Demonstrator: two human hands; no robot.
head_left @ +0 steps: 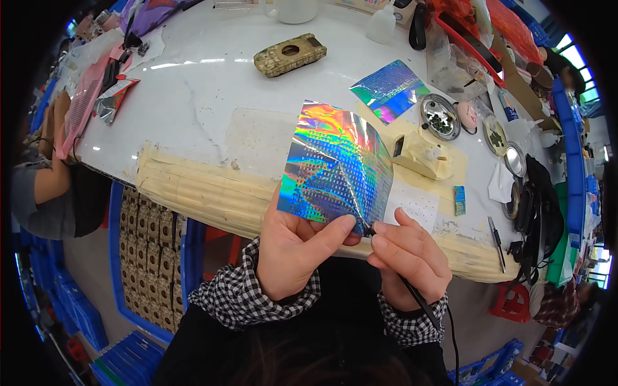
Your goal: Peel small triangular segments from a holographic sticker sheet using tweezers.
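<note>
Left hand (293,248) pinches the holographic sticker sheet (338,168) by its lower edge, above the bench (193,103) rim; right hand (409,254) grips a thin corded tool (412,289), tip at the sheet's corner; a slip there could likely tear or crease the foil

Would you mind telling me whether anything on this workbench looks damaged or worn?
Yes: the white table is scuffed, and its front edge is wrapped in worn beige tape. The holographic sheet in the left hand looks intact.
</note>
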